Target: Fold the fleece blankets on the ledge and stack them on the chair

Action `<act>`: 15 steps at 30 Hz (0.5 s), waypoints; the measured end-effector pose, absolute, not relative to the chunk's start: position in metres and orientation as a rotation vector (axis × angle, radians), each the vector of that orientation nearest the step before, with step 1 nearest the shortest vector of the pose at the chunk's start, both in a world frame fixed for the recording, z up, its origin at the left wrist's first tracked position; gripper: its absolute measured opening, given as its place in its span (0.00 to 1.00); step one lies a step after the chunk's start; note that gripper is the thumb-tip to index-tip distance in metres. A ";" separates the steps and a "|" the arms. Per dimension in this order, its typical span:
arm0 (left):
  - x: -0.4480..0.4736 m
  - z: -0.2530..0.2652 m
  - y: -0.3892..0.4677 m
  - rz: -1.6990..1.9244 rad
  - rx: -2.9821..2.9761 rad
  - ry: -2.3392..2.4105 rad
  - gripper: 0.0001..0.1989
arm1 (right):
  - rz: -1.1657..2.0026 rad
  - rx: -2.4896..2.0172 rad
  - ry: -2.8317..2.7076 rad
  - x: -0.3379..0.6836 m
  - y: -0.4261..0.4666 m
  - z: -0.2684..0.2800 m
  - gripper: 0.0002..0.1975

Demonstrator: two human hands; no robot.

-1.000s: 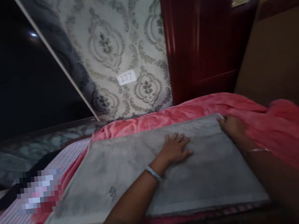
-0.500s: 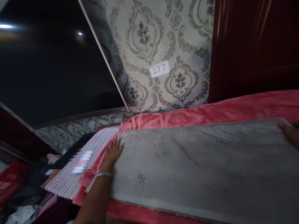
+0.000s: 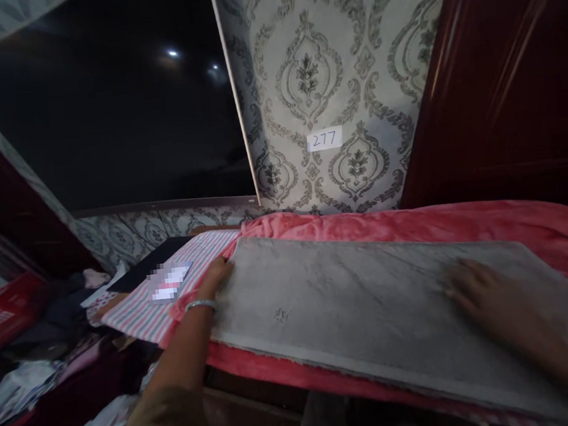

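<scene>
A grey plush cloth [image 3: 353, 307], folded into a long rectangle with a small dark embroidered mark near its left end, lies on a pink-red blanket [image 3: 395, 223]. Resting on the cloth's left edge is my left hand [image 3: 218, 277], a bracelet at its wrist, with the fingers laid against the fabric and partly unclear. My right hand [image 3: 483, 294] lies flat on the right part of the cloth, fingers apart and blurred by motion. Faint creases run across the fabric between the hands.
Left of the blanket is a striped cloth [image 3: 188, 256] bearing a pixelated flat item [image 3: 173, 280]. Piled clothes [image 3: 29, 385] and a red box [image 3: 7, 310] fill the lower left. Behind stand a large dark screen [image 3: 128, 114] and a wall label reading 277 [image 3: 324, 139].
My right hand has moved left from the cloth's far right corner onto its surface. My left hand stays at the left edge. The camera view has shifted slightly.
</scene>
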State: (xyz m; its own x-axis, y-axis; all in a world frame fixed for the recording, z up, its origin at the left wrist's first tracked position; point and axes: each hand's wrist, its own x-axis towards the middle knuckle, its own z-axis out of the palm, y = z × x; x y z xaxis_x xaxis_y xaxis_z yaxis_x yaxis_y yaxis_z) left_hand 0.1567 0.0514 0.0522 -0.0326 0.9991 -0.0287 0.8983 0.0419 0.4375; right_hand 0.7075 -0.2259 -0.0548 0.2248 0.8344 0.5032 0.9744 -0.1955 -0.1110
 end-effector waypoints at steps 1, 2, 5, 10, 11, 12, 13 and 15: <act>0.149 0.057 0.051 0.427 1.872 1.937 0.15 | -0.428 -2.055 -1.742 0.689 -0.230 -0.061 0.31; 0.143 0.061 0.049 0.427 1.823 1.874 0.16 | -0.380 -2.019 -1.800 0.674 -0.233 -0.068 0.31; 0.127 0.069 0.030 0.446 1.700 1.697 0.22 | -0.301 -1.993 -1.845 0.648 -0.241 -0.084 0.31; 0.122 0.076 -0.013 0.495 1.613 1.453 0.29 | -0.281 -2.022 -1.805 0.642 -0.244 -0.083 0.31; 0.125 0.079 -0.018 0.519 1.620 1.417 0.30 | -0.271 -2.030 -1.803 0.641 -0.243 -0.081 0.31; 0.130 0.084 -0.022 0.542 1.637 1.386 0.30 | -0.264 -2.038 -1.800 0.640 -0.243 -0.078 0.31; 0.136 0.091 -0.023 0.557 1.664 1.359 0.30 | -0.260 -2.043 -1.798 0.639 -0.243 -0.076 0.31; 0.156 0.108 -0.022 0.548 1.745 1.313 0.27 | -0.264 -2.041 -1.794 0.637 -0.243 -0.074 0.31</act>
